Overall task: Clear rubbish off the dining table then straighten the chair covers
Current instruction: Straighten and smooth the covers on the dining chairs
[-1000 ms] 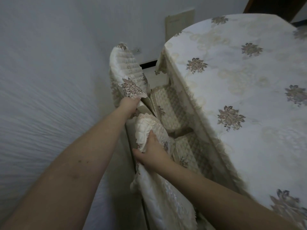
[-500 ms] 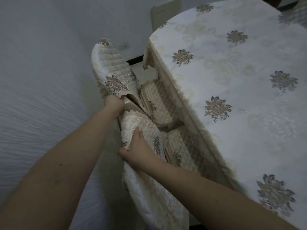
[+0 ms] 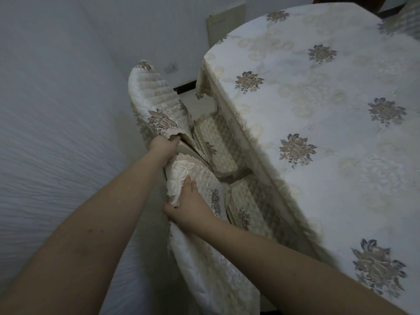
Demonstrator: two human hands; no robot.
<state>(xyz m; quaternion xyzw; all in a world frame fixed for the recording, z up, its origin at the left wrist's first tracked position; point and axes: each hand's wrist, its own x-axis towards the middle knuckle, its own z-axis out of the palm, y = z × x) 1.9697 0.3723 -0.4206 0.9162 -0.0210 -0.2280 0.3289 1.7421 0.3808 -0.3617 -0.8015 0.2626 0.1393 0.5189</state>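
Two chairs stand pushed in along the left side of the dining table [image 3: 329, 114], each with a quilted cream cover embroidered with flowers. My left hand [image 3: 162, 144] grips the lace bottom edge of the far chair cover [image 3: 152, 96]. My right hand [image 3: 189, 206] holds the top of the near chair cover [image 3: 204, 258], thumb on the back and fingers over the front. The chairs' padded seat cushions [image 3: 218, 146] show between the backs and the tablecloth's hanging edge.
A white textured wall [image 3: 56, 133] runs close along the left of the chairs. A beige panel [image 3: 225, 21] sits on the wall behind the table. A strip of dark skirting and floor [image 3: 184, 88] shows beyond the far chair.
The view has shifted a little between frames. Both hands keep their hold on the two chair covers, with my left hand staying at the far cover's lower edge.
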